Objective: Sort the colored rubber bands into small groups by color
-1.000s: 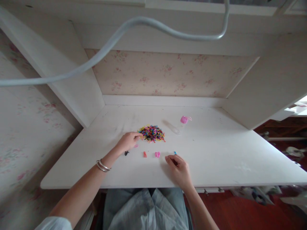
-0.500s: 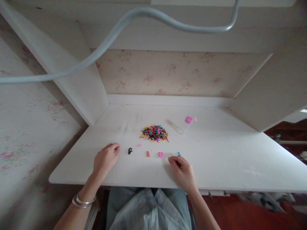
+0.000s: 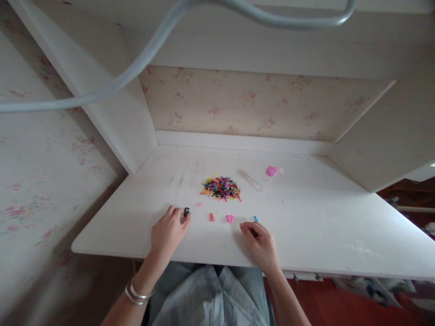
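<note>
My left hand (image 3: 169, 231) rests on the white desk, its thumb and index finger apart beside a small bunch of black rubber bands (image 3: 186, 212). Whether the fingertips touch the bunch I cannot tell. My right hand (image 3: 260, 244) lies to the right, fingers curled together in a pinch; anything inside is hidden. Just beyond it is a blue rubber band (image 3: 256, 218). Between the hands sit red rubber bands (image 3: 211, 217) and a pink bunch of bands (image 3: 229, 218). One pale pink band (image 3: 199, 204) lies apart, below a mixed heap of coloured rubber bands (image 3: 221, 189).
Behind the heap, to the right, are a clear plastic tube-like piece (image 3: 253, 182) and a pink cap-like piece with a loop (image 3: 272, 171). Side panels and a back board (image 3: 238, 140) enclose the desk (image 3: 306, 217). A pale cable (image 3: 136, 68) crosses overhead.
My left hand has moved right, up to the black rubber bands, and its fingers have parted. My right hand stays in place. The camera view has shifted slightly.
</note>
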